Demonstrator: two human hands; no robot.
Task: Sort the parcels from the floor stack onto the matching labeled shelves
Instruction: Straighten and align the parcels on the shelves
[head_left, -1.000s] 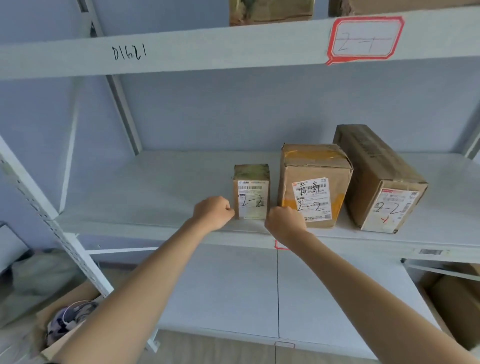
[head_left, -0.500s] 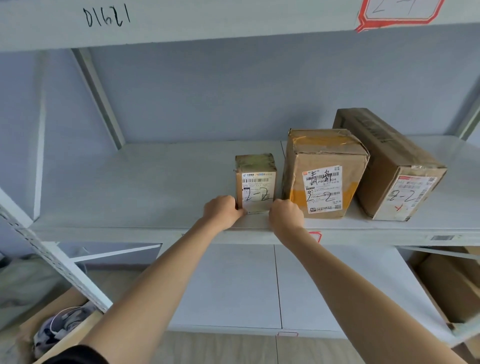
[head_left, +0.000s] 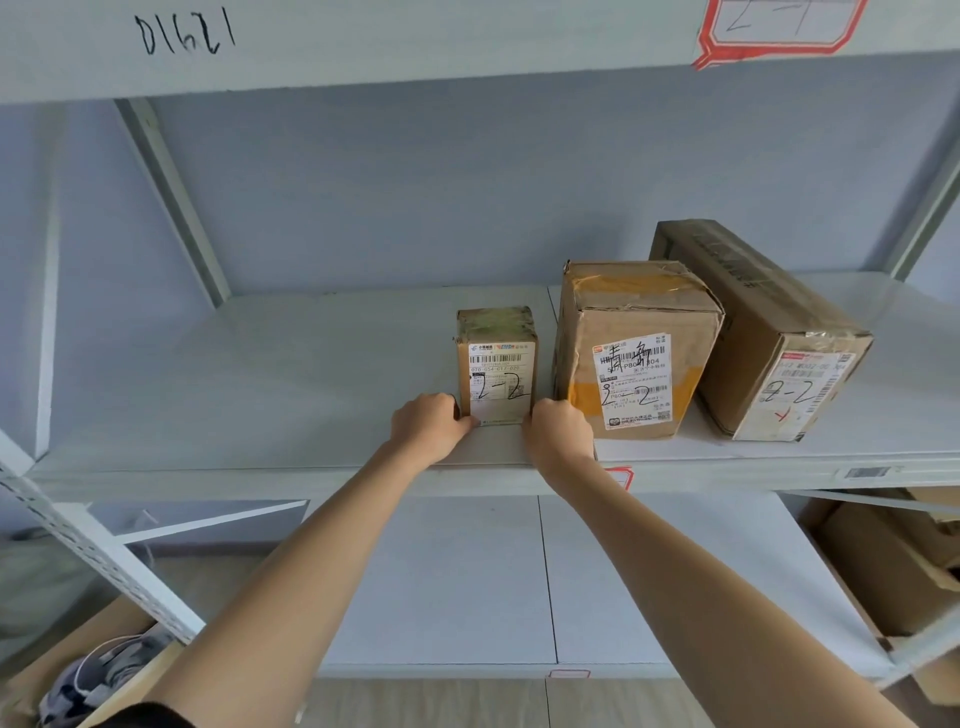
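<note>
the small parcel marked 2-2 (head_left: 496, 366) stands upright at the frame's centre on the middle shelf (head_left: 260, 374), near its front edge. the left hand (head_left: 430, 427) and right hand (head_left: 558, 434) have their fingers curled at its lower corners, seemingly gripping it. just right of it stand a taped 2-2 box (head_left: 636, 351) and a longer 2-2 carton (head_left: 758, 332). three parcels seem sorted; the floor stack is out of view, so what remains cannot be told.
</note>
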